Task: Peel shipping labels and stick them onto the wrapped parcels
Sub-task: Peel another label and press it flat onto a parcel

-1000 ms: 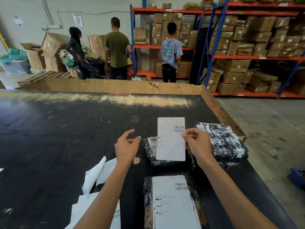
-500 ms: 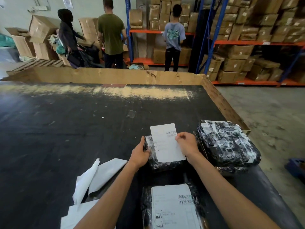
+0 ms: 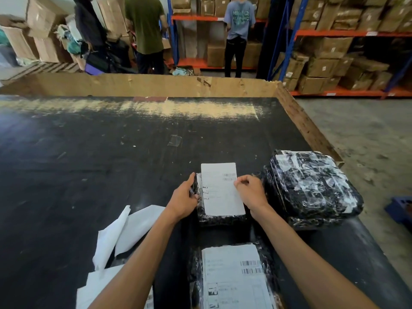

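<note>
Left hand: left hand (image 3: 184, 200) sits at 9 o'clock of the small parcel (image 3: 220, 216), fingers curled against its side to steady it, forefinger pointing out along the edge.
Right hand: right hand (image 3: 253, 191) at 3 o'clock of the parcel, thumb and fingertips pinching the right edge of the label (image 3: 219, 189).
Label: white, barcodes near its top right, lying over the parcel with its far end past the parcel's 12 o'clock edge (I cannot tell how much is already stuck).
Step well done: likely best to square the label to the parcel, keep the parcel pinned, then smooth from the near end toward 12 o'clock so the glossy wrap traps no bubbles or creases.
Other parcels: a labelled parcel (image 3: 234, 277) at 6 o'clock; a bare stack (image 3: 312, 186) at 3 o'clock.
Backings: peeled white sheets (image 3: 124, 230) at 8 o'clock.
Surface: black, scuffed table (image 3: 89, 163) with a raw board rim (image 3: 145, 84).
Room: warehouse with racks of cartons (image 3: 334, 52) at 1 o'clock; three people (image 3: 238, 30) stand at 12 o'clock, backs turned.
</note>
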Motion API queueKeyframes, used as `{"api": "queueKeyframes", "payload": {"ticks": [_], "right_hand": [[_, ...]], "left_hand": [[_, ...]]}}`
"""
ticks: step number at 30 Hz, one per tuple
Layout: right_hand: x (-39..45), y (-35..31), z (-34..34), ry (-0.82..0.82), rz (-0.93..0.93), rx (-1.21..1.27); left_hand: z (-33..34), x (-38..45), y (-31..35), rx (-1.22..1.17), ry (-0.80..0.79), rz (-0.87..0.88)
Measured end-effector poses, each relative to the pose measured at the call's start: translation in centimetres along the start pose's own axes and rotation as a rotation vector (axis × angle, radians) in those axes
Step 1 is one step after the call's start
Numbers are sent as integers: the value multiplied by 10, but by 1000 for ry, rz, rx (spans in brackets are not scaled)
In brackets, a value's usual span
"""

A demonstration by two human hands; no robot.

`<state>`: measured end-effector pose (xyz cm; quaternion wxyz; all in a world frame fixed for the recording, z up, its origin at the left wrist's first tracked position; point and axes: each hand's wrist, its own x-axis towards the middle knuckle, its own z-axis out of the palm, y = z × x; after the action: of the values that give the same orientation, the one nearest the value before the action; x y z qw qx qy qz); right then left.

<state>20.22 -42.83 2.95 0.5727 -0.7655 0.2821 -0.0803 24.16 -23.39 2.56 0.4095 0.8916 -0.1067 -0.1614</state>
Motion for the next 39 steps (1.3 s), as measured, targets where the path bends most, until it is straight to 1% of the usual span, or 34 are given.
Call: {"api": "queueKeyframes", "payload": {"ticks": [8, 13, 18, 23, 27, 30, 35, 39], "right_hand": [[-4, 0, 1, 17, -45, -39], [-6, -3, 0, 8, -60, -131], [-8, -5, 2, 40, -87, -266], [-11, -12, 0, -10, -124, -381], [-11, -17, -3, -53, -137, -472], [-15, -23, -5, -54, -184, -575], [-25, -30, -2, -87, -229, -796], [-26, -27, -6, -133, -215, -817]], "left_hand": [[-1, -7, -2, 17, -20, 6], [2, -11, -1, -29, -33, -7], [1, -14, 1, -30, -45, 5], [1, -15, -2, -39, -46, 21], [3, -13, 0, 91, -92, 88], [5, -11, -1, 149, -113, 74], [2, -11, -2, 153, -105, 81], [2, -9, -2, 127, -94, 78]]}}
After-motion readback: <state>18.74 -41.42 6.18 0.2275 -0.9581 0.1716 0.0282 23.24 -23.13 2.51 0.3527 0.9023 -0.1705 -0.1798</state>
